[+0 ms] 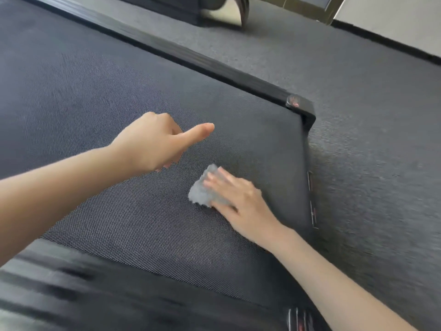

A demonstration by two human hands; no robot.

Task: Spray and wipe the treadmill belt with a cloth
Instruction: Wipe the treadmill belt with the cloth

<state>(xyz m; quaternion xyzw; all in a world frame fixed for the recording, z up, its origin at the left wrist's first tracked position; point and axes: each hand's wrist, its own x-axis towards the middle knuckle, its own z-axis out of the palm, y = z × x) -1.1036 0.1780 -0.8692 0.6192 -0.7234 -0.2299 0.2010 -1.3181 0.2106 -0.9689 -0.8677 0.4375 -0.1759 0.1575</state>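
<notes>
Nearest the person, a blurred dark side rail [71, 295] borders the treadmill belt [143, 235], a finely textured dark sheet filling most of the view. On the belt near its rear end, the right hand [241, 201] lies flat with straight fingers together, pressing a small grey cloth [202, 192] against the belt, while the left hand [155, 142], just beyond and apart from the cloth, has its fingers curled under, thumb extended, and nothing visible in it. Farther off, the far side rail [167, 48] ends at a corner cap [300, 108], with grey carpet floor [370, 115] beyond.
</notes>
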